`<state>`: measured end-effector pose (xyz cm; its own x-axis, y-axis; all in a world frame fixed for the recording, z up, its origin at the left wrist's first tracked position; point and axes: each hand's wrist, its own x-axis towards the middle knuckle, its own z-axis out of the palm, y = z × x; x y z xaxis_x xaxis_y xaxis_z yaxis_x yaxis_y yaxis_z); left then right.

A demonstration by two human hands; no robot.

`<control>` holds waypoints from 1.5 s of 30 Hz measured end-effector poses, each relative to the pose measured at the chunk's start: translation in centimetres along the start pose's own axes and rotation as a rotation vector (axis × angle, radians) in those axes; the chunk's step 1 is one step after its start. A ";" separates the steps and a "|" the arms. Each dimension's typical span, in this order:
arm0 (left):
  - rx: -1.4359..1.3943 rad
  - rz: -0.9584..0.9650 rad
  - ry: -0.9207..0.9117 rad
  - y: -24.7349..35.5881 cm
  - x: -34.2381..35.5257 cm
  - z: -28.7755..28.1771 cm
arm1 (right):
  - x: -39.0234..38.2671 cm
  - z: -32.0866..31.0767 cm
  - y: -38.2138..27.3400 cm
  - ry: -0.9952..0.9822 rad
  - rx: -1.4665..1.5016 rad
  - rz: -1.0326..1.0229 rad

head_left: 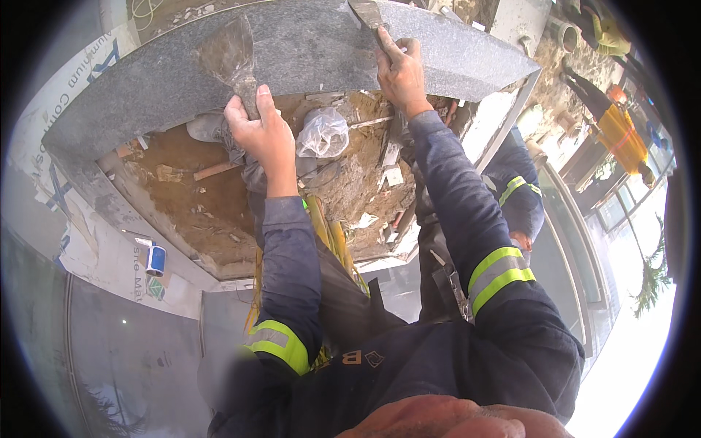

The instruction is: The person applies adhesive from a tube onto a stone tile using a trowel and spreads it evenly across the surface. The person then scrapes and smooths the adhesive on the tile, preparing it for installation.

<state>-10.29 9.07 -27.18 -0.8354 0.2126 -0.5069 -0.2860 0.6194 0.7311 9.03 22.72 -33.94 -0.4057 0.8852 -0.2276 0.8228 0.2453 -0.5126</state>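
My left hand (264,131) is closed round the handle of a wide, grey-smeared putty knife (230,52), its blade lying over the dark grey stone slab (314,55). Further right, my right hand (403,77) grips a second, narrower putty knife (366,13). That blade reaches toward the slab's far edge at the top of the view. Both arms stretch forward over the slab's near side. The slab's top is speckled and curves across the view.
Below the slab lies brown soil with rubble, a clear plastic bag (322,133) and a brick-coloured stick (216,171). A blue and white roll (155,260) rests on the left ledge. Other people stand at right, one in an orange vest (622,139), another in dark blue sleeves (515,179).
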 end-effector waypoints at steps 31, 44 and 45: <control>-0.030 0.029 -0.002 -0.3 -0.2 0.5 | 0.0 -1.7 1.5 0.011 0.050 0.024; -0.128 0.010 -0.015 0.2 -0.3 0.4 | -0.4 -1.5 3.9 0.040 -0.018 -0.011; -0.100 0.013 -0.014 0.3 -0.3 0.5 | -0.6 -0.7 4.8 0.029 -0.023 0.000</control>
<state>-9.91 9.51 -27.06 -0.8331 0.2308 -0.5027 -0.3214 0.5378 0.7795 13.51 23.61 -35.66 -0.3941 0.8962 -0.2037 0.8319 0.2536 -0.4936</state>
